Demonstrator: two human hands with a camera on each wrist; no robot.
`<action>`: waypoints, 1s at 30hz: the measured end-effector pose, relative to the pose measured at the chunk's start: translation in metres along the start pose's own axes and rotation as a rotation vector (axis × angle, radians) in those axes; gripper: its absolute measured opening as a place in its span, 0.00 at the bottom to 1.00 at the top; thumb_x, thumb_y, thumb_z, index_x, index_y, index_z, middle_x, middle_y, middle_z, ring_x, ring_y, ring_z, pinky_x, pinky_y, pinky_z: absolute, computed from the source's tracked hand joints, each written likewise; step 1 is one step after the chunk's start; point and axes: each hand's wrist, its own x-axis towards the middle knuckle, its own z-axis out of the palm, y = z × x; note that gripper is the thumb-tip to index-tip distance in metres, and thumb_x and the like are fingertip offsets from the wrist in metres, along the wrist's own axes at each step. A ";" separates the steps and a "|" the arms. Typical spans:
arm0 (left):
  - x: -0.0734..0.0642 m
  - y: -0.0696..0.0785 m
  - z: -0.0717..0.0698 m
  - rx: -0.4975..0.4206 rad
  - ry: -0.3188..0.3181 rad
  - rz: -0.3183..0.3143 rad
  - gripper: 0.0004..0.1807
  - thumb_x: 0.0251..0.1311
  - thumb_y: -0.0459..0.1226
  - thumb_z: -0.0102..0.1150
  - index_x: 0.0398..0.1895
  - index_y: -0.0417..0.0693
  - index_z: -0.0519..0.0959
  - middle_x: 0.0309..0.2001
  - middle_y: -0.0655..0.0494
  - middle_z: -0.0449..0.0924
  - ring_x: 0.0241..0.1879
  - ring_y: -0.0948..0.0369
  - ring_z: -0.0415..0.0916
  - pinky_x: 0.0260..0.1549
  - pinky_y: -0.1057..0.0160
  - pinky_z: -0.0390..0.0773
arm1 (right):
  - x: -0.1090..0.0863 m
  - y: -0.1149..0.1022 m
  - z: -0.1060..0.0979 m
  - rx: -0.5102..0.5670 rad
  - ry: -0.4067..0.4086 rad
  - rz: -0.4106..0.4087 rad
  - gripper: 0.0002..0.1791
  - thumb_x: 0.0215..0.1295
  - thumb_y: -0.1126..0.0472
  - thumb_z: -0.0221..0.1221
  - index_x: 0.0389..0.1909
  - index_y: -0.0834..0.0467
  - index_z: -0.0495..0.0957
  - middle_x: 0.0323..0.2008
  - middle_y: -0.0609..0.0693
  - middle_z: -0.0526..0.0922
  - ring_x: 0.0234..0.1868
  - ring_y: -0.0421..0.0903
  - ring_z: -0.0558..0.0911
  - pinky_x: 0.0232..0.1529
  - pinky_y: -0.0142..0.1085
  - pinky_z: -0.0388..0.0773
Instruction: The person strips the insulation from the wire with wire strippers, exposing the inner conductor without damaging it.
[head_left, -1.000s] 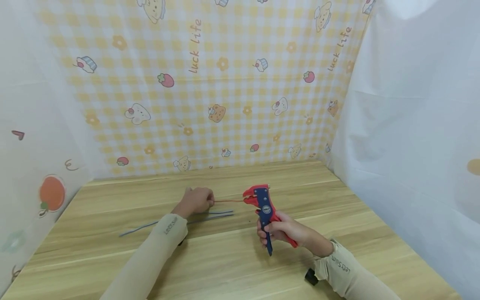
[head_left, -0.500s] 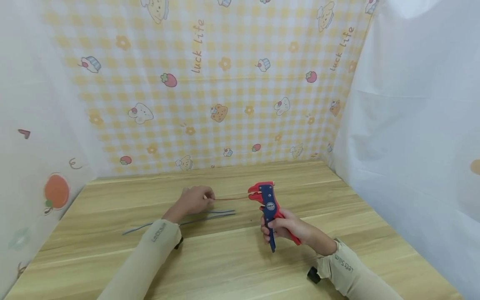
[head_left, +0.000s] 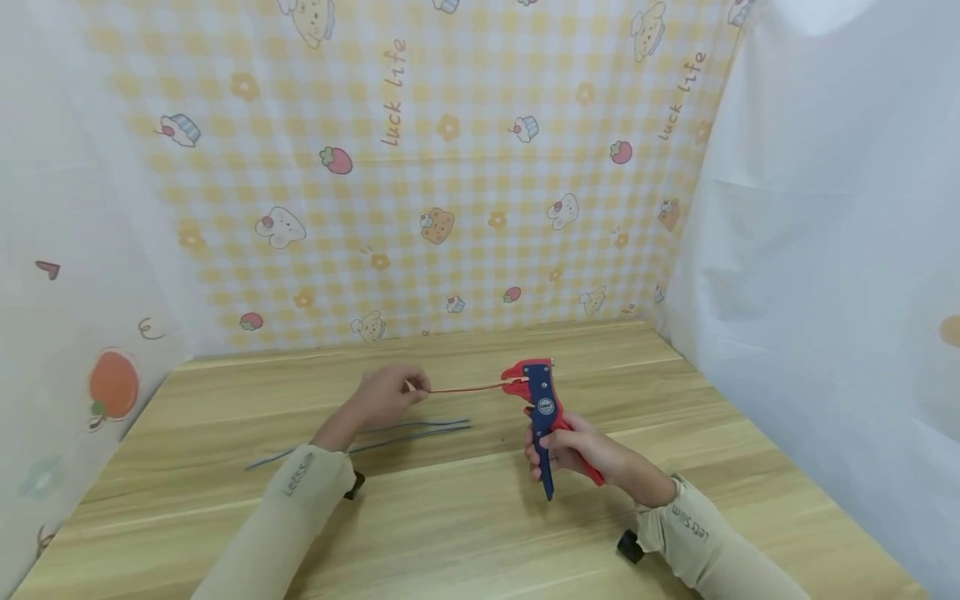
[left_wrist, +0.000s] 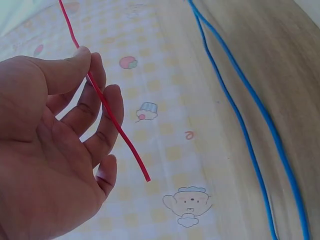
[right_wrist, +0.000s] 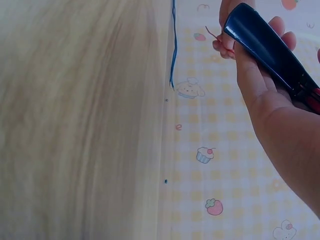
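Observation:
My left hand pinches a thin red wire between thumb and forefinger. In the left wrist view, the free tail of the red wire runs down past the other fingers, which are loosely bent. The wire's far end reaches the jaws of a red and blue wire stripper. My right hand grips that tool by its handles, jaws pointing left, above the table. In the right wrist view a dark blue handle lies across the palm and hides most of the fingers.
Blue wires lie on the wooden table below my left hand. Tiny blue scraps, such as this bit, lie on the table in the right wrist view. A checked cloth hangs behind, with white cloth at the right.
Both hands have risen slightly, with the stripper moving a little up and to the right. The red wire still stretches between left hand and tool; the blue wires stay put.

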 end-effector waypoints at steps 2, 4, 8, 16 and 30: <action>-0.002 0.002 -0.002 -0.008 -0.002 0.003 0.03 0.68 0.37 0.59 0.38 0.50 0.82 0.39 0.62 0.83 0.33 0.64 0.76 0.58 0.30 0.53 | 0.000 0.000 -0.001 -0.003 0.004 -0.002 0.13 0.69 0.70 0.44 0.53 0.62 0.64 0.39 0.55 0.77 0.39 0.48 0.82 0.48 0.45 0.81; -0.003 0.003 -0.004 -0.013 -0.003 0.001 0.03 0.69 0.37 0.58 0.38 0.52 0.82 0.39 0.62 0.83 0.34 0.64 0.76 0.58 0.31 0.55 | -0.001 0.000 -0.002 -0.001 0.003 -0.004 0.13 0.70 0.70 0.44 0.53 0.62 0.64 0.39 0.55 0.77 0.39 0.48 0.82 0.48 0.45 0.81; -0.005 0.005 -0.008 -0.033 -0.008 0.001 0.03 0.69 0.36 0.57 0.38 0.52 0.81 0.38 0.63 0.82 0.38 0.62 0.77 0.57 0.32 0.55 | -0.001 0.001 -0.002 0.003 0.004 -0.004 0.13 0.70 0.70 0.44 0.53 0.62 0.64 0.39 0.55 0.77 0.39 0.48 0.82 0.48 0.45 0.81; -0.007 0.009 -0.010 -0.072 -0.009 0.026 0.03 0.68 0.36 0.58 0.38 0.51 0.81 0.38 0.63 0.82 0.39 0.61 0.78 0.58 0.32 0.53 | -0.001 0.001 -0.001 0.005 0.000 -0.010 0.12 0.69 0.70 0.44 0.52 0.62 0.66 0.39 0.54 0.78 0.39 0.48 0.82 0.48 0.45 0.81; -0.008 0.013 -0.011 -0.088 -0.021 0.028 0.03 0.68 0.37 0.59 0.37 0.55 0.81 0.37 0.65 0.81 0.39 0.62 0.75 0.57 0.35 0.55 | 0.000 0.003 -0.002 0.021 -0.032 -0.004 0.11 0.69 0.70 0.44 0.50 0.60 0.67 0.36 0.52 0.78 0.37 0.47 0.81 0.46 0.43 0.80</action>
